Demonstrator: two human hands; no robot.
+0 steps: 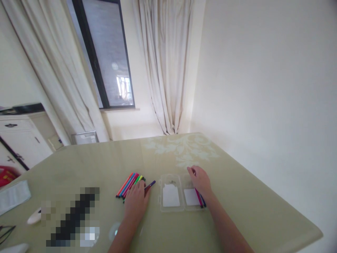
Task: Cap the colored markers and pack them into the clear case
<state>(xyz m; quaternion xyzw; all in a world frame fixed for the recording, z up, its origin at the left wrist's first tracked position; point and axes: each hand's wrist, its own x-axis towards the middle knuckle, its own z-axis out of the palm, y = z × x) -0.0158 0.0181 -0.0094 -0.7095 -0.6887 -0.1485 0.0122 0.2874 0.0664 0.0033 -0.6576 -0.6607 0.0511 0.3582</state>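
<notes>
My left hand (137,196) is closed over the right side of a row of felt-tip markers and grips a dark purple marker (150,185), whose end sticks out past the thumb. The row's other markers (126,185), orange, blue, pink, green and yellow, lie side by side on the table. My right hand (201,181) is over the right half of an opened clear plastic case (170,210), its fingers pinched at the far end of a marker. Below the palm, a magenta marker (199,199) and a dark blue marker (203,201) show in that half; their upper parts are hidden.
White cards (171,195) lie in the case's left half. The pale green table (244,196) has a wall along its right. At left are a blurred dark object (75,216), a white mouse-like object (34,217) and a pale folded item (14,196).
</notes>
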